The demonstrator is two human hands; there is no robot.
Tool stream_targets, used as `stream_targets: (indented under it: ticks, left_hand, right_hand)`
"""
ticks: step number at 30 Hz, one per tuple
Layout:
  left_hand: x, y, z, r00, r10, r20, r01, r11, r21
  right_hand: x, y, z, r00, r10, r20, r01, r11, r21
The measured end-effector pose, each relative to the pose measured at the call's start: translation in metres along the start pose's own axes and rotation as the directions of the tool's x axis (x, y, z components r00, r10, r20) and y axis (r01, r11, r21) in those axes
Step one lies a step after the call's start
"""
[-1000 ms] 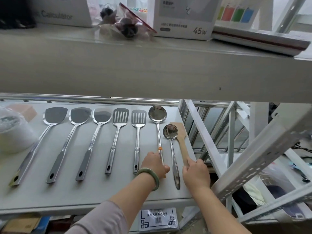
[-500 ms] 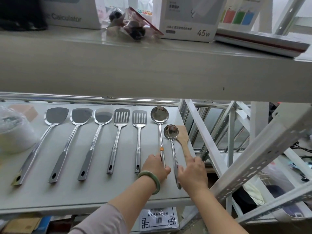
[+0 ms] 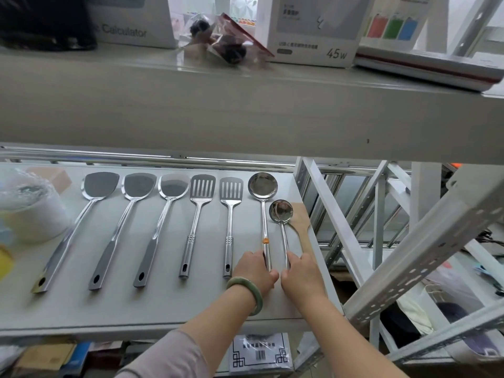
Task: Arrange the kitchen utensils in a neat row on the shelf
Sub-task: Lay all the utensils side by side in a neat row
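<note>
Several steel utensils lie in a row on the grey shelf (image 3: 163,309): three solid turners (image 3: 139,185), two slotted turners (image 3: 202,188), then a large ladle (image 3: 262,185) and a small ladle (image 3: 281,211). A wooden spatula (image 3: 301,214) lies partly under the small ladle, at the shelf's right edge. My left hand (image 3: 255,271), which wears a green bangle, grips the lower end of the large ladle's handle. My right hand (image 3: 301,276) pinches the small ladle's handle, right beside the left hand. Both handle ends and the spatula's handle end are hidden by my hands.
The upper shelf's front edge (image 3: 245,118) hangs low over the row, with boxes (image 3: 313,25) on top. A white wrapped roll (image 3: 30,208) stands at the shelf's left. White perforated rack struts (image 3: 409,257) cross on the right. Packages (image 3: 260,353) lie below.
My right hand moved left from the wooden spatula's handle onto the small ladle's handle. My left hand stayed on the large ladle's handle.
</note>
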State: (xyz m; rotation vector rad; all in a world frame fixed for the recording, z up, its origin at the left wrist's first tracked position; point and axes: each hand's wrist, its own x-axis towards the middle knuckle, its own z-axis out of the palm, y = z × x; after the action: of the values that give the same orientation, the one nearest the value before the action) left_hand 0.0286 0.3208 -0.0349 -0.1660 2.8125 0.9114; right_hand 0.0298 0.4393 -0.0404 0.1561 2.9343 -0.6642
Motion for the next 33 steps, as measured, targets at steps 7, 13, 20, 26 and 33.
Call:
stream_targets:
  ticks: [7, 13, 20, 26, 33]
  left_hand:
    - [-0.001, -0.005, 0.003, 0.999, 0.041, 0.003, -0.041, 0.999, 0.001]
    - [-0.01, -0.019, -0.004, 0.965, 0.132, -0.226, -0.124, 0.991, 0.051]
    - [-0.021, -0.102, -0.052, 0.887, 0.051, -0.46, 0.003, 0.993, 0.116]
    - [-0.051, -0.194, -0.085, 0.933, -0.061, -0.354, 0.139, 0.97, 0.2]
    - [-0.063, -0.211, -0.096, 0.983, -0.039, -0.182, 0.086, 0.962, 0.259]
  right_hand:
    - [0.0, 0.004, 0.0, 1.0, -0.021, -0.018, 0.022, 1.0, 0.01]
    - [0.002, -0.005, 0.004, 0.984, -0.118, -0.131, 0.116, 0.993, -0.025]
    - [-0.002, -0.038, 0.019, 0.954, -0.285, -0.09, 0.277, 0.957, -0.086]
    - [-0.018, -0.07, 0.046, 0.865, -0.496, 0.072, 0.5, 0.864, -0.063]
    - [-0.027, -0.088, 0.062, 0.907, -0.406, 0.111, 0.413, 0.91, -0.042]
